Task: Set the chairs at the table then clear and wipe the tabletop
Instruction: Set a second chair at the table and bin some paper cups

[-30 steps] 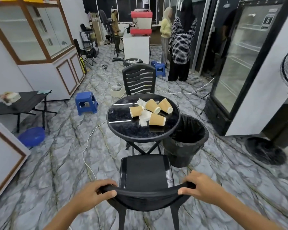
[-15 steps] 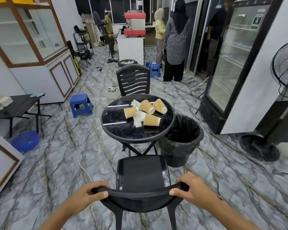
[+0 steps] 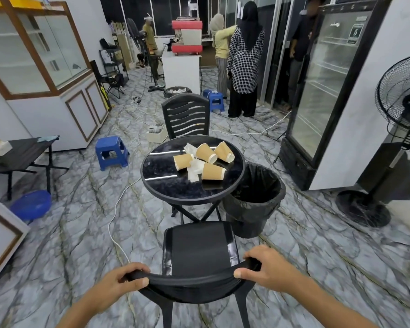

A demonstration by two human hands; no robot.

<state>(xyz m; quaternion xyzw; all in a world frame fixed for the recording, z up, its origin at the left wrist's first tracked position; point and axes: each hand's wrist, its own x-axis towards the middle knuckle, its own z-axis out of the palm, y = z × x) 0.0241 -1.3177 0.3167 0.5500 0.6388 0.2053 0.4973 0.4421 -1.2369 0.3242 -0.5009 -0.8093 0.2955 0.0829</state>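
Your left hand [image 3: 118, 284] and right hand [image 3: 268, 268] are both clamped on the top rail of the near chair [image 3: 198, 249], one at each end, fingers curled over the rail and thumbs toward you. The rail runs left to right across your view, and the seat points straight away from you toward the table [image 3: 166, 185]. The seat's front edge lies just short of the table's crossed legs, under its near rim or close to it; you cannot tell whether they touch.

To the right, a bin [image 3: 258, 209] with a black liner stands just beside the table and near the seat's front right corner. On the left, the floor [image 3: 81, 245] is open, crossed only by a white cable [image 3: 114, 223].

On the round dark tabletop, four paper cups [image 3: 211, 172] lie on their sides among crumpled white napkins [image 3: 195, 168], their mouths pointing different ways, gathered toward the far right half.

Beyond the table, a second chair [image 3: 186, 116] stands pushed in at the far rim, its slatted back toward you. A blue stool [image 3: 111, 151] sits well apart to the left.
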